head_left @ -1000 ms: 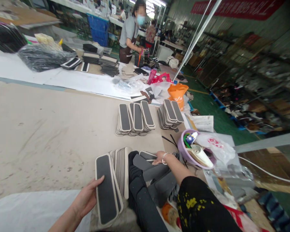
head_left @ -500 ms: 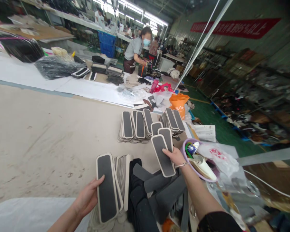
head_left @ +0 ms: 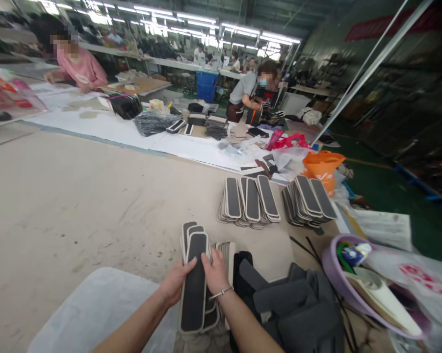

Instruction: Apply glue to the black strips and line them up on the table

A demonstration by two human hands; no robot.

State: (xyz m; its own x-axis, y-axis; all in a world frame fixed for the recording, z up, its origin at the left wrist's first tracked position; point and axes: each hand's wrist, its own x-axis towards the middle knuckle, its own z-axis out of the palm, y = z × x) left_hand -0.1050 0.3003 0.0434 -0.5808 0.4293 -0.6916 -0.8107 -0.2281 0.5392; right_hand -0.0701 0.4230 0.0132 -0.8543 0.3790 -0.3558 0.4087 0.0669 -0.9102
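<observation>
A small bundle of long rounded panels, dark grey with cream borders, is gripped between my two hands. My left hand closes on the bundle's left edge, thumb on the top panel. From the other side my right hand presses the right edge, its thumb also on the face. The panels sit unevenly, with several ends showing at the top. Right beside them stands a row of cream-edged pieces, partly covered by my right hand and wrist. Dark grey fabric pieces lie in a heap to the right.
Stacks of similar panels stand ahead, with another group of stacks to their right. A purple basin of tools and an orange bag are at the right. Two co-workers, one in a pink top, work across the table.
My right hand has come left, bringing its panels onto those in my left hand. Both hands now hold one bundle. The view has swung left, bringing the pink-topped person into sight.
</observation>
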